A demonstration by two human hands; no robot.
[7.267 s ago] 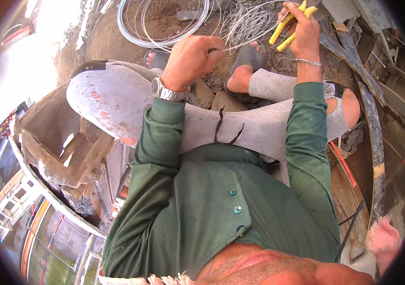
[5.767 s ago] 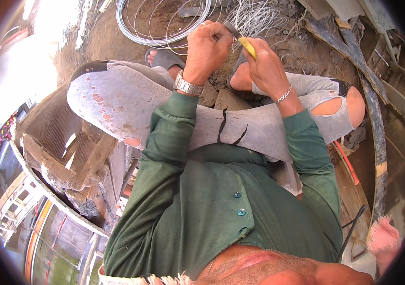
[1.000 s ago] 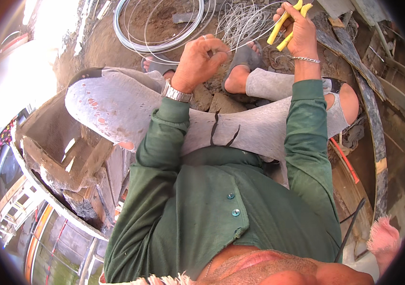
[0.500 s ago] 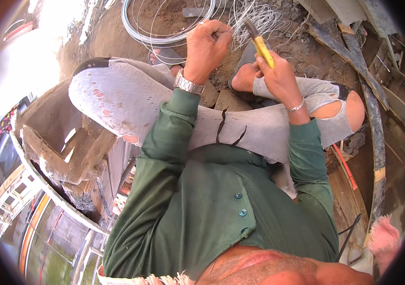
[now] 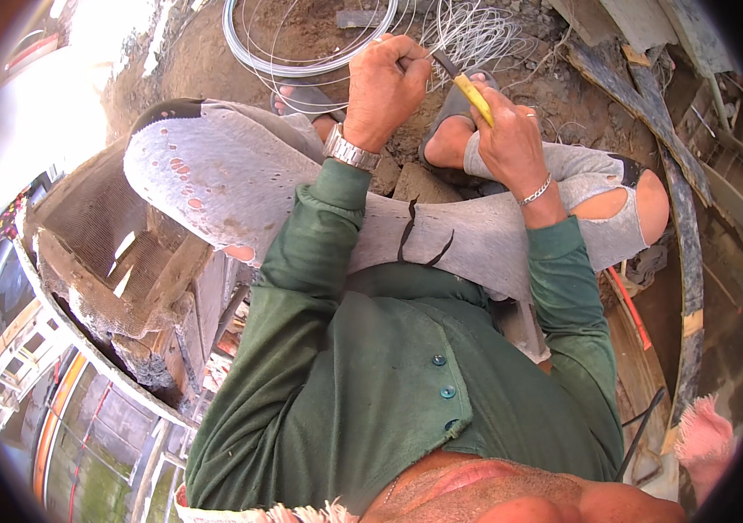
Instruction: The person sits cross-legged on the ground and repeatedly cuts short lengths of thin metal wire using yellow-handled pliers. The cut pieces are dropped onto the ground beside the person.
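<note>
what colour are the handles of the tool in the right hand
Yellow. The tool's handles stick out above the right hand, clearest in the head view.

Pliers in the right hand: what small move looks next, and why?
Probably squeeze the pliers shut on the wire. The right hand has the tool's tip at the strand that the left hand grips, above the loose wire pile.

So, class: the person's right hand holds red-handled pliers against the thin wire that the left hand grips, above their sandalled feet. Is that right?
Not quite. In the head view the pliers in the right hand have yellow handles, not red. The left hand does grip the wire above the sandalled feet.
</note>
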